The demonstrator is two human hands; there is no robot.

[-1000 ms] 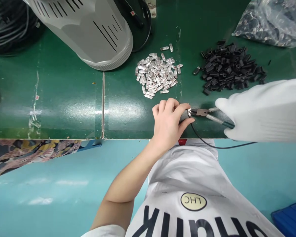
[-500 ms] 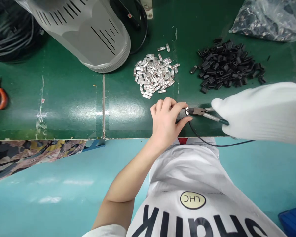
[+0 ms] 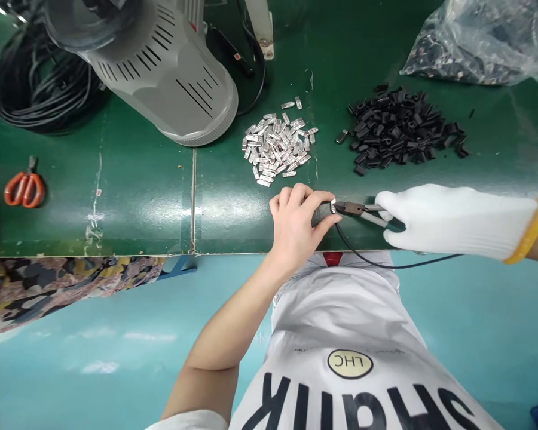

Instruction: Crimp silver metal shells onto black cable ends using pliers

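Shirt (image 3: 349, 364), white, black lettering, round LHC badge, on the person at the bottom of the view. Left hand (image 3: 293, 227), bare, fingers curled, pinching a dark connector (image 3: 321, 213) just inside the front edge of the bench, small silver piece at its tip. Cable (image 3: 385, 261), thin, black, leaving the connector and dropping over that edge. Right hand (image 3: 448, 221), gloved in white knit, yellow wristband (image 3: 531, 230), closed round the handles of pliers (image 3: 349, 208); their jaws stand narrow and touch the silver tip, grip force not visible. Silver clips (image 3: 275, 146), loose pile, just beyond the left hand. Black pieces (image 3: 399, 128), loose pile, to the right of the clips, above the pliers. Bench (image 3: 130, 197), green, seamed, scuffed. Scissors (image 3: 24, 189), orange handles, at far left. Cloth (image 3: 49, 292), patterned, below the bench edge at left. Housing (image 3: 170, 77), grey, vented, lying behind the clips. Coil (image 3: 40, 89), black cable, at upper left. Bag (image 3: 479, 45), clear plastic, dark contents, at upper right.
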